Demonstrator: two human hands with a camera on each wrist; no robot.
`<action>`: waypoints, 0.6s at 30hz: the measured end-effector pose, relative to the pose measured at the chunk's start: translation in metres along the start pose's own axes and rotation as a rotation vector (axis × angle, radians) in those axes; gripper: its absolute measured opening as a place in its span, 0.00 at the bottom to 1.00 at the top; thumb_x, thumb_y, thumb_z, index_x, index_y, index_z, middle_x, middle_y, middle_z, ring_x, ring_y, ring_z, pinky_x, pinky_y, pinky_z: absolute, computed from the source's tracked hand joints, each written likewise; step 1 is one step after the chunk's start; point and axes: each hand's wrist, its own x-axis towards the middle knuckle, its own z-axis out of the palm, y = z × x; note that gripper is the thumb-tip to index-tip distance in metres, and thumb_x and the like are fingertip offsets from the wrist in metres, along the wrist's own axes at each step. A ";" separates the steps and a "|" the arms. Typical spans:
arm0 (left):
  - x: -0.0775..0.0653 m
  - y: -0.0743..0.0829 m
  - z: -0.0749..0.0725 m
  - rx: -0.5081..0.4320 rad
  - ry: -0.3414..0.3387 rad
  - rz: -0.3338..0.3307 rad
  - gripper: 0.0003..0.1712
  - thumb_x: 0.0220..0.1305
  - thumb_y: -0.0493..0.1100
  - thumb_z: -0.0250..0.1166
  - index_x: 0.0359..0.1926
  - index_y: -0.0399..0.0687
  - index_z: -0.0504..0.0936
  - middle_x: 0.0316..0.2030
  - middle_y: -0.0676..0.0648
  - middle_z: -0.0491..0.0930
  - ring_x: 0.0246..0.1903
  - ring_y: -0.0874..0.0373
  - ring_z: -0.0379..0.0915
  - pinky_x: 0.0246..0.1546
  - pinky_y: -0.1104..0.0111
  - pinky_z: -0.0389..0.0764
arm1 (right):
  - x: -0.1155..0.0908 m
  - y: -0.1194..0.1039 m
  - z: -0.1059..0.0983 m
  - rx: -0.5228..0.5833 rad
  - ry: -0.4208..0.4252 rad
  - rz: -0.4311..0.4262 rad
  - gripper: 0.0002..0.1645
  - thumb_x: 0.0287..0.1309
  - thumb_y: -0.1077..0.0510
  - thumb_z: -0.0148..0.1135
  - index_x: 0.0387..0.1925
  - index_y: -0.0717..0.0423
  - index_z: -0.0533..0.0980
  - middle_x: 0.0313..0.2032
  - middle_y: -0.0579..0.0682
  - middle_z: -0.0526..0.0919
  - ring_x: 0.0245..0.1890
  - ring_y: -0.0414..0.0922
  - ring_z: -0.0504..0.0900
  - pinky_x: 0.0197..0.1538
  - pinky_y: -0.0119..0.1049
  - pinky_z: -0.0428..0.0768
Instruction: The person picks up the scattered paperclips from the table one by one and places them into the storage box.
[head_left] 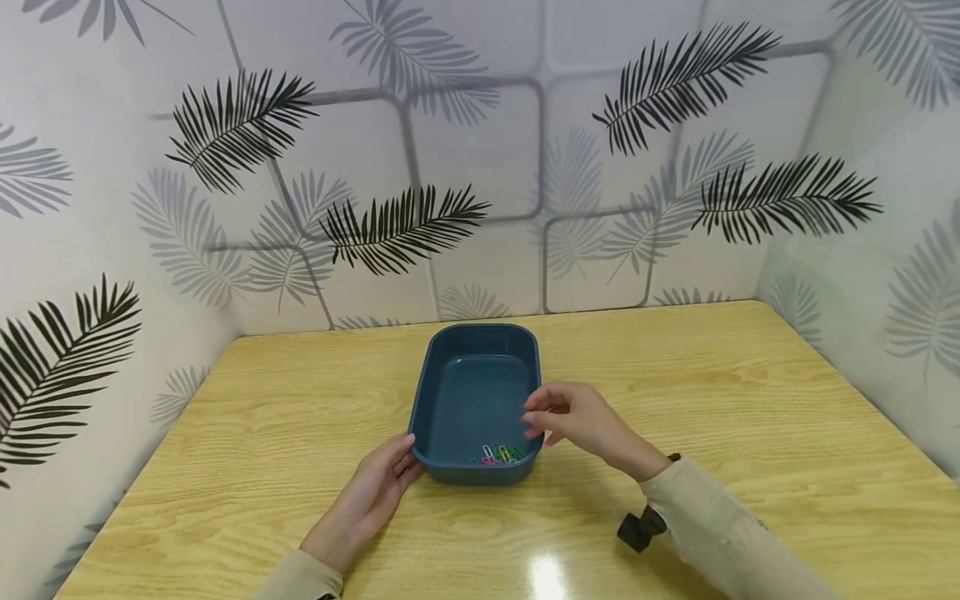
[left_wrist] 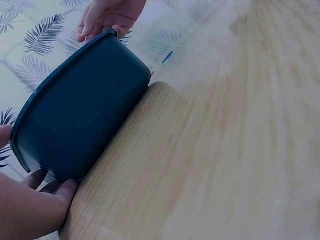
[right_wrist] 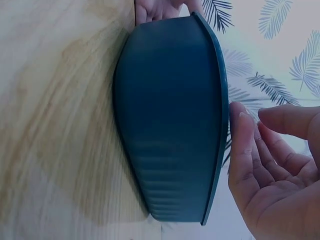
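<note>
A dark blue plastic tray (head_left: 474, 400) with rounded corners sits on the wooden table. Several coloured paper clips (head_left: 501, 454), among them white, yellow, green and pink ones, lie bunched at its near right end. My left hand (head_left: 375, 487) holds the near left corner, thumb at the rim and fingers against the outer wall, as the left wrist view shows. Over the right rim hovers my right hand (head_left: 581, 417), fingers loosely bent. In the right wrist view its thumb (right_wrist: 287, 120) and fingertips stand apart, with nothing visible between them.
The light wooden table (head_left: 300, 392) backs onto a wall (head_left: 480, 167) covered in a leaf pattern, which also runs along both sides. A black strap device (head_left: 641, 529) is at the right wrist. A small blue object (left_wrist: 167, 57) appears beyond the tray in the left wrist view.
</note>
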 end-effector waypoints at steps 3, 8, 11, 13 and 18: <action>0.000 -0.001 0.000 -0.001 0.002 -0.001 0.29 0.71 0.41 0.54 0.65 0.26 0.61 0.58 0.40 0.71 0.55 0.55 0.69 0.58 0.64 0.70 | 0.001 0.003 -0.006 -0.010 0.016 0.003 0.14 0.63 0.60 0.62 0.44 0.69 0.77 0.37 0.58 0.84 0.36 0.52 0.85 0.39 0.52 0.82; 0.000 -0.001 0.000 -0.001 0.002 -0.002 0.29 0.71 0.41 0.55 0.64 0.25 0.62 0.58 0.40 0.71 0.55 0.55 0.69 0.57 0.64 0.70 | 0.005 0.007 -0.022 -0.062 0.064 0.017 0.14 0.63 0.61 0.62 0.45 0.69 0.77 0.36 0.57 0.84 0.35 0.51 0.84 0.37 0.48 0.83; 0.000 0.000 0.000 0.000 0.000 -0.002 0.29 0.71 0.41 0.55 0.64 0.25 0.62 0.58 0.41 0.71 0.55 0.55 0.69 0.57 0.64 0.70 | 0.008 0.010 -0.033 -0.104 0.088 0.026 0.13 0.63 0.61 0.62 0.45 0.68 0.77 0.36 0.57 0.83 0.35 0.52 0.84 0.37 0.46 0.83; 0.001 0.000 -0.001 -0.002 -0.001 0.000 0.29 0.71 0.41 0.55 0.65 0.25 0.62 0.58 0.40 0.71 0.56 0.55 0.69 0.58 0.64 0.70 | 0.009 0.013 -0.040 -0.144 0.093 0.024 0.12 0.63 0.62 0.61 0.45 0.67 0.77 0.36 0.56 0.83 0.35 0.52 0.83 0.37 0.45 0.83; 0.001 0.000 -0.001 -0.004 -0.001 -0.001 0.29 0.71 0.40 0.54 0.65 0.25 0.61 0.59 0.39 0.70 0.56 0.55 0.69 0.58 0.64 0.70 | 0.012 0.024 -0.052 -0.287 0.052 0.032 0.10 0.62 0.63 0.62 0.42 0.67 0.77 0.34 0.53 0.81 0.33 0.49 0.81 0.35 0.44 0.83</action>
